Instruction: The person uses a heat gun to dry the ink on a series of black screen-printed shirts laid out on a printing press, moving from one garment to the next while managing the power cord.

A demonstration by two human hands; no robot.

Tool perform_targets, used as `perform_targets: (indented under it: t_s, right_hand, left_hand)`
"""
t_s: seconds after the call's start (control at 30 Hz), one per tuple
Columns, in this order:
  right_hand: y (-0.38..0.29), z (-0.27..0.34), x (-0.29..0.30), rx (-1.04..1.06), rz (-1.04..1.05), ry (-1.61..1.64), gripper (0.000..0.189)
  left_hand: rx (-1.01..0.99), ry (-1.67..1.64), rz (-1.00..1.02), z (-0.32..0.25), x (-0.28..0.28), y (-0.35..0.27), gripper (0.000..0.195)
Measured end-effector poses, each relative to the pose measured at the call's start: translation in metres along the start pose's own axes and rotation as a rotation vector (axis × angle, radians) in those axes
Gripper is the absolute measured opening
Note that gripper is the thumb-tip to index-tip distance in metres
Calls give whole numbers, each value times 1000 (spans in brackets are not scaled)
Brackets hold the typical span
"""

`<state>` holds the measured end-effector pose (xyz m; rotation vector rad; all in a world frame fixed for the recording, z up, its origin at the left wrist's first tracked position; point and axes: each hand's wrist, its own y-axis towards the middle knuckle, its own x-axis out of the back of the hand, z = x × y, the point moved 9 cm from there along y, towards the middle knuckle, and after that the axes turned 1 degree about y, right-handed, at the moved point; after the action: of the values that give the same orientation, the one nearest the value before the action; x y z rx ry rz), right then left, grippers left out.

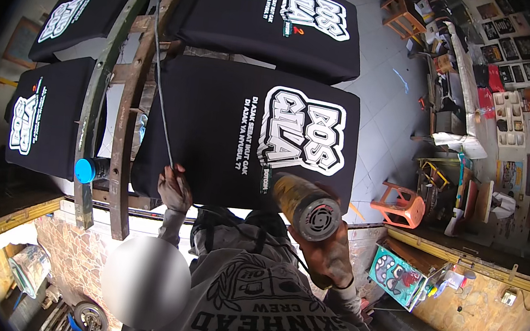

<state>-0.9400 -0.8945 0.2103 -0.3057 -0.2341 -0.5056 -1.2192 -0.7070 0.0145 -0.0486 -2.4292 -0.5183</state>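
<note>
My right hand (327,262) grips a yellow, corded heat gun (306,208), its round vented rear end facing up toward me. The tool hangs over the lower right corner of a black cloth shirt (203,110) stretched over a flat board. White lettering and a large white-outlined print (305,131) cover the shirt's right part. In my left hand (175,189) is a grey cable (162,77), which runs up past the top of the view. A darker cord passes across my waist toward the heat gun. The heat gun's nozzle is blurred.
More printed black shirts lie on boards behind (241,17) and to the left (56,124). Two long rails (122,160) separate the rows. A blue-lidded jar (92,170) rests on the rails. An orange plastic stool (399,206) stands at right, near a cluttered workbench (462,89).
</note>
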Motion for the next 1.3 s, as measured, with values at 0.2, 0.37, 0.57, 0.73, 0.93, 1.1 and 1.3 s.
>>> perform_targets:
  t_s: [0.2,0.37,0.57,0.73,0.93,1.1,1.3]
  right_hand:
    - [7,32,-13,156,77,-278,55]
    - [9,25,-14,272,145,-406,56]
    - [16,7,-8,158,153,-285,63]
    - [22,13,-7,157,145,-294,60]
    - [27,26,-7,353,139,-436,59]
    - [32,28,-8,350,149,-415,61]
    - [38,30,-11,386,172,-474,61]
  left_hand:
    - [24,-8,38,-3,-1,1,19]
    - [69,28,65,5,-3,-2,25]
    - [57,22,63,-3,1,3,32]
    - [27,14,29,-8,3,4,29]
    - [18,34,46,-2,-1,3,25]
    - [-6,45,69,-5,-1,2,24]
    - [4,61,83,-4,-1,1,27]
